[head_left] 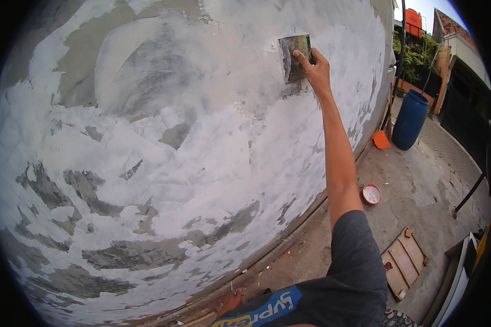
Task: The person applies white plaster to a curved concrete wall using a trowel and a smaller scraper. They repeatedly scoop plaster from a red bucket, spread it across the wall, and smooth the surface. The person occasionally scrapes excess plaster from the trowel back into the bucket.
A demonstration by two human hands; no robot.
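My right hand, arm stretched up, grips a flat rectangular putty scraper. Its thumb lies across the face and the fingers curl behind the edge. Smears of pale putty mark the blade, which is at the wall; whether its edge touches cannot be told. White filler covers much of that wall in uneven patches, with bare grey areas between. Low down, near the foot of the wall, my left hand is small and partly hidden by my shirt. Its fingers look closed around something thin that I cannot make out.
On the ground to the right sits a red-rimmed bowl of white paste. Beyond it are an orange dustpan and a blue barrel. A wooden panel lies nearer, beside a white-edged board.
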